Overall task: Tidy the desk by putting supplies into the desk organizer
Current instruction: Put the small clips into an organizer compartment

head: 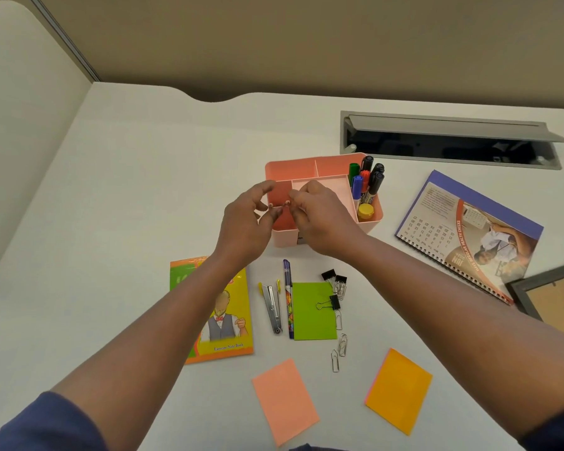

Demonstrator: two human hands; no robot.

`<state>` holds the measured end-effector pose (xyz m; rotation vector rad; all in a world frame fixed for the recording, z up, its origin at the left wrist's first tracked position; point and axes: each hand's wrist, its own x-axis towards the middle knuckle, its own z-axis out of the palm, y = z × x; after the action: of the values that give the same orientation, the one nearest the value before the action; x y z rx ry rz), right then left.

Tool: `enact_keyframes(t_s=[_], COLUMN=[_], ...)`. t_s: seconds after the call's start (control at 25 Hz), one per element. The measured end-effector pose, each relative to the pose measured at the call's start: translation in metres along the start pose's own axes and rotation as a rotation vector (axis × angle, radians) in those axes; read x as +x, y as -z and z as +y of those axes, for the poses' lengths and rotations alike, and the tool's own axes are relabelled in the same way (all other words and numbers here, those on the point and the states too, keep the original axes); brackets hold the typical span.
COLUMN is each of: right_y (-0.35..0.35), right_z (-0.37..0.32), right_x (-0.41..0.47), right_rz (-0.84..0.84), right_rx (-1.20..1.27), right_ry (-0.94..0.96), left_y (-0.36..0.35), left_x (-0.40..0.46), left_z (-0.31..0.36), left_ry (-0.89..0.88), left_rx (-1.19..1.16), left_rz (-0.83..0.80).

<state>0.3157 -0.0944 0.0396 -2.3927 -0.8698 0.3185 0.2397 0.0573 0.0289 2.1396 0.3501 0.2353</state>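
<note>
The pink desk organizer stands mid-desk, with several markers and a yellow-capped bottle in its right compartments. Both hands hover over its front-left compartment. My left hand has thumb and fingers apart and nothing visible in them. My right hand has its fingertips pinched together; whether they hold anything is too small to tell. Loose on the desk in front lie a metal stapler, a pen, a green note pad, black binder clips and several paper clips.
A pink note and an orange note lie near the front edge. An exercise book is under my left forearm. At the right are a spiral calendar and a picture frame. An open cable hatch sits behind.
</note>
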Motion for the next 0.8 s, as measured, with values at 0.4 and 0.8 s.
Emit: enact_keyframes(t_s=[0.4,0.8], right_y=[-0.016,-0.053], right_z=[0.012,0.023], right_x=[-0.075,-0.107], right_rz=[0.266,-0.171], right_rx=[0.101,0.121], right_ry=[0.008,-0.304], left_y=[-0.025,-0.048], left_x=[-0.072,-0.053], left_z=[-0.013,-0.012], left_ry=[0.215,0.397], left_rx=[0.184,0.512], left_rz=[0.068,-0.239])
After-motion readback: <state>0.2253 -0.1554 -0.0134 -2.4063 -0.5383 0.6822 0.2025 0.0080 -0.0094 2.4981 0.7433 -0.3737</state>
